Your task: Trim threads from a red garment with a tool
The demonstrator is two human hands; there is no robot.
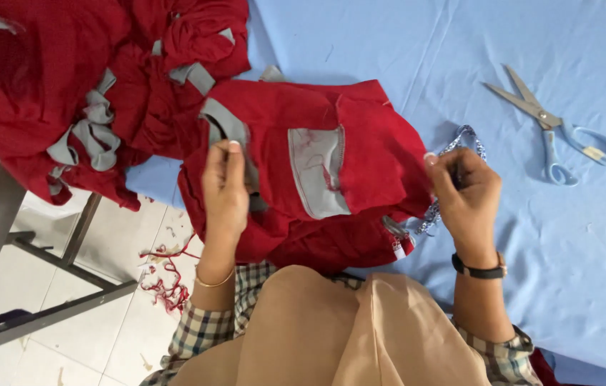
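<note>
A blue cloth [503, 236] covers the table, scissors [557, 132] lying well right of the hands. A red garment [360, 157] lies between the hands. The left hand [225, 189] pinches its grey strap [223, 125]; the right hand [467, 193] is closed on a patterned cord [469, 136] at its right edge. A red pile [67, 78] sits upper left above tiled floor [102, 336].

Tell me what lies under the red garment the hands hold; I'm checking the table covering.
Light blue cloth shows around the red garment; whatever lies directly beneath the garment is covered.
</note>
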